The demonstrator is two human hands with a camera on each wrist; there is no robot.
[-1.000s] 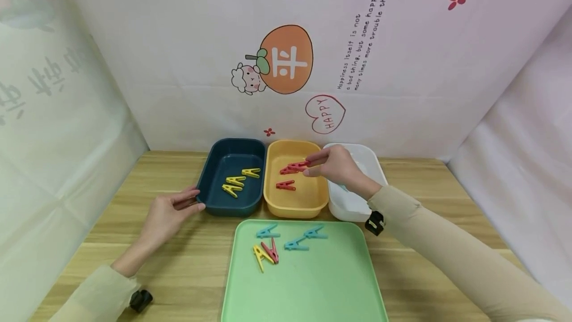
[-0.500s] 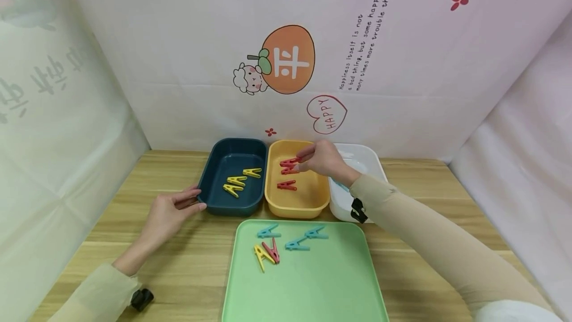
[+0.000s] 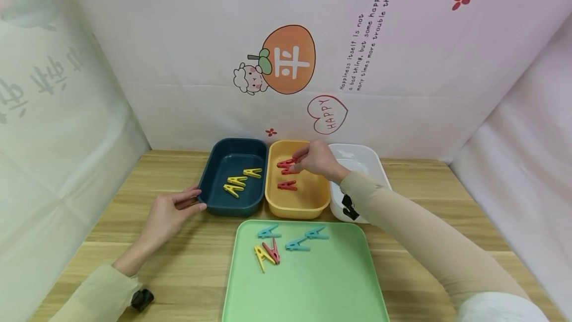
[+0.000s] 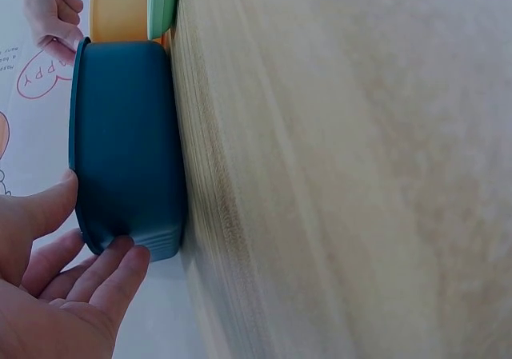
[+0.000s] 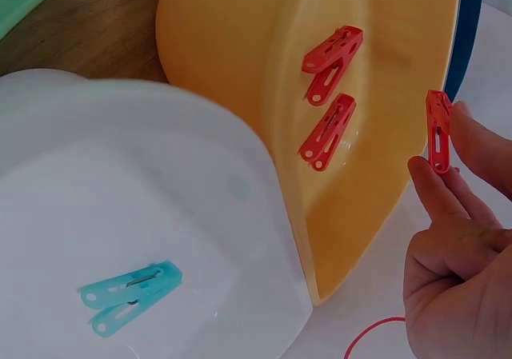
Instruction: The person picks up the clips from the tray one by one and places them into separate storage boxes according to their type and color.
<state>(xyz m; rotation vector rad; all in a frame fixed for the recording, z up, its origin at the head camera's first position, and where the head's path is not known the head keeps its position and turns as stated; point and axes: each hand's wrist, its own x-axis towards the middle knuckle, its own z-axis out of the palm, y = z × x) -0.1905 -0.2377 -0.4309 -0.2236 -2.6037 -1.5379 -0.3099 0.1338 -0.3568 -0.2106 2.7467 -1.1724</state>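
Observation:
My right hand (image 3: 318,159) pinches a red clothespin (image 5: 438,131) between thumb and fingertips, above the yellow bin (image 3: 308,201). Two more red clothespins (image 3: 287,185) lie on that bin's floor. With extended fingers, my left hand (image 3: 167,215) touches the outer left corner of the dark blue bin (image 4: 128,127); its thumb meets the rim. Several yellow clothespins (image 3: 237,181) lie inside the blue bin. A green tray (image 3: 313,287) in front carries several teal clothespins (image 3: 297,244), one yellow clothespin (image 3: 263,257) and one pink-red clothespin (image 3: 271,251).
A white bin (image 3: 357,155) stands to the right of the yellow one, partly behind my right forearm. A teal clothespin (image 5: 132,295) lies in it. The bins line up along a printed cloth backdrop (image 3: 201,63), on a wooden tabletop (image 3: 178,267).
My right hand has moved left, carrying the red clothespin further over the yellow bin. My left hand stays at the blue bin, and the clothespins on the tray look unmoved.

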